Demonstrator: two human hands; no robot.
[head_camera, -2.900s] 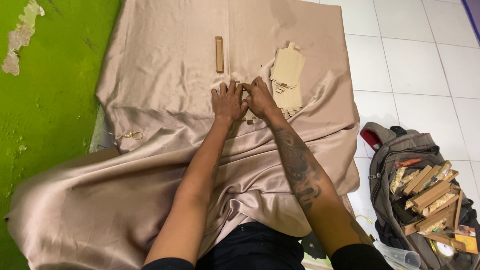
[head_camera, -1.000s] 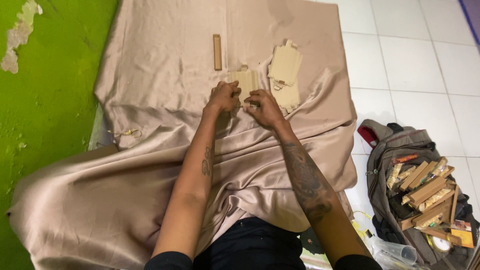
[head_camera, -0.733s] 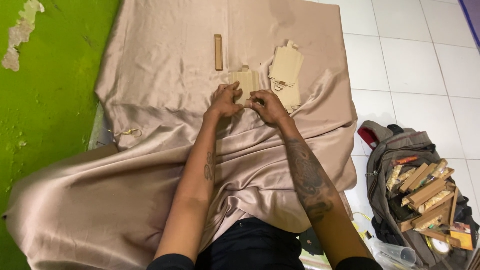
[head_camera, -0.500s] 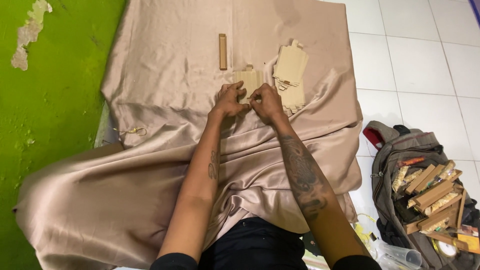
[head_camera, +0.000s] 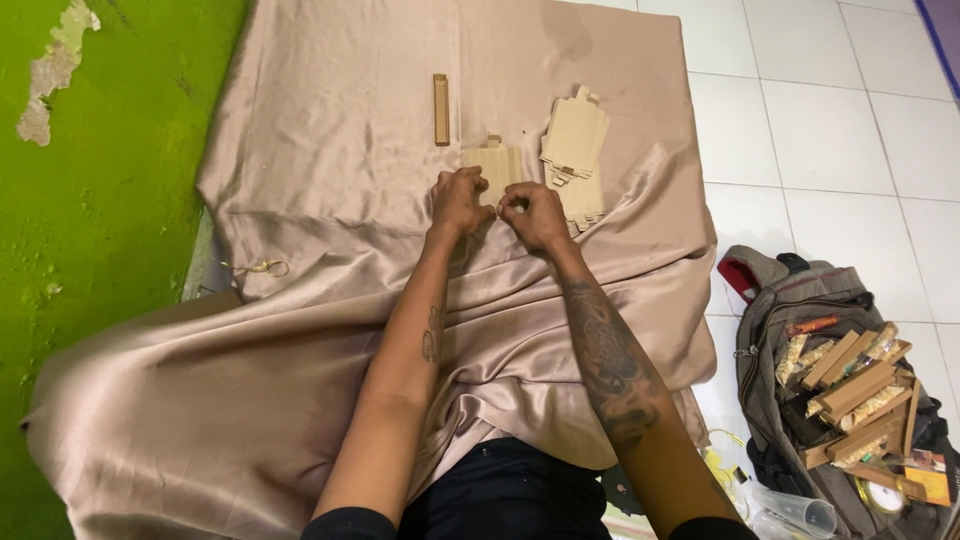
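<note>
A flat tan cardboard box blank (head_camera: 493, 166) lies on a beige satin cloth (head_camera: 330, 180) spread over the floor. My left hand (head_camera: 457, 200) and my right hand (head_camera: 534, 213) meet at the blank's near edge, fingers curled on it. Right of them sits a stack of the same flat blanks (head_camera: 574, 145). A narrow folded cardboard box (head_camera: 441, 95) lies farther away, above my left hand.
An open grey backpack (head_camera: 800, 310) with several long cardboard boxes (head_camera: 850, 385) rests on the white tiled floor (head_camera: 830, 130) at the right. A green painted surface (head_camera: 90, 200) runs along the left. A clear plastic cup (head_camera: 795, 512) lies near my right elbow.
Both hands moved from a bunched spot on the cloth up onto a single blank taken beside the stack. The view shifted slightly.
</note>
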